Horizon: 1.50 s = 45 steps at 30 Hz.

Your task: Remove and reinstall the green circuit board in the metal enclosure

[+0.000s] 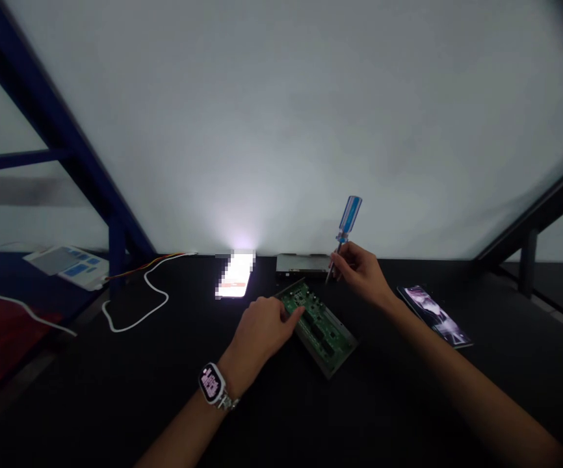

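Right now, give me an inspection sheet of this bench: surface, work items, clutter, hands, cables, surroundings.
Surface: black table, dimly lit.
Job's things: green circuit board lying flat; blue-handled screwdriver, tip down by the board's far end.
Clutter: lit phone; grey metal cover behind the board; dark printed card to the right; white device with blue patches to the far left.
Hands: left hand has its fingers on the board, smartwatch on the wrist; right hand grips the screwdriver.
Cables: white cable looped on the table; coloured wires beside it.
Surroundings: white wall; blue frame to the left.
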Motion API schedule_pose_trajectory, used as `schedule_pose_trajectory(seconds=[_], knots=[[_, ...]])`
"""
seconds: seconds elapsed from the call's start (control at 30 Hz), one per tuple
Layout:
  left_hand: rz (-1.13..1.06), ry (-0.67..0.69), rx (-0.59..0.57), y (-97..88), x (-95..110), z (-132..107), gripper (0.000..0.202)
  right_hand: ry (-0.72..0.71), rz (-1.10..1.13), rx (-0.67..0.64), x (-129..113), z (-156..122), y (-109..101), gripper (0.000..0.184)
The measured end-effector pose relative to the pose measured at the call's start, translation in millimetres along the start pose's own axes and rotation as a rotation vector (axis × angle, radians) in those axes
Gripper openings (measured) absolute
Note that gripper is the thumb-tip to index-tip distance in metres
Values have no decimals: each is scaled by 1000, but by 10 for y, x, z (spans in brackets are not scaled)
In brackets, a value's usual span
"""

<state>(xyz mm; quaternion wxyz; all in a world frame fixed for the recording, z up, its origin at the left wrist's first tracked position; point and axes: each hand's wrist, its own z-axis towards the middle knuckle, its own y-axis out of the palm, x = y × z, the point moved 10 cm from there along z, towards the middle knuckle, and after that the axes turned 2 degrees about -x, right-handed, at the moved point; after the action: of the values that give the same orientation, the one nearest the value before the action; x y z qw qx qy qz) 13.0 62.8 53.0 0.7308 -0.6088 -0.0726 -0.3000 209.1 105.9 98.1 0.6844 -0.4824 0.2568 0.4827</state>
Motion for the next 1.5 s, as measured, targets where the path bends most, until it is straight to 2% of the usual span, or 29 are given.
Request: schedule_pose_trajectory(seconds=[0.1,0.2,0.33,0.43,0.53,0.67,0.83,0.97,1.1,1.2,1.27,1.33,1.4,1.5], knots=[[109,-52,-23,103,64,-36,47,33,-142,29,127,-220,-95,25],[169,-50,-46,169,112,55,36,95,-269,32,305,-455,-140,28],[185,-30,-71,205,86,266,23,217,-477,-79,565,-714,-108,25],[234,-17,-37,203,23,413,19,268,-637,-141,635,-834,-106,25],[277,-22,-13,232,-57,484,23,291,-776,-230,634,-885,-46,25],[288,-81,-71,321,-174,447,34,297,-933,-335,603,-863,86,26],[310,-88,-98,345,-184,359,38,307,-1057,-382,582,-815,180,28],[328,-85,-117,386,-183,342,37,293,-1081,-375,538,-823,171,31],[327,-95,-123,415,-184,363,34,268,-1089,-309,423,-655,157,27],[313,-102,-111,397,-185,371,32,111,-1028,-212,246,-311,255,18],[289,-111,-106,377,-199,362,31,25,-986,-176,213,-53,357,21],[253,-125,-112,362,-226,343,31,18,-919,-273,345,162,540,26],[226,-136,-118,357,-247,323,32,73,-842,-394,548,308,708,20],[235,-118,-102,357,-220,303,29,77,-782,-473,698,431,843,20]])
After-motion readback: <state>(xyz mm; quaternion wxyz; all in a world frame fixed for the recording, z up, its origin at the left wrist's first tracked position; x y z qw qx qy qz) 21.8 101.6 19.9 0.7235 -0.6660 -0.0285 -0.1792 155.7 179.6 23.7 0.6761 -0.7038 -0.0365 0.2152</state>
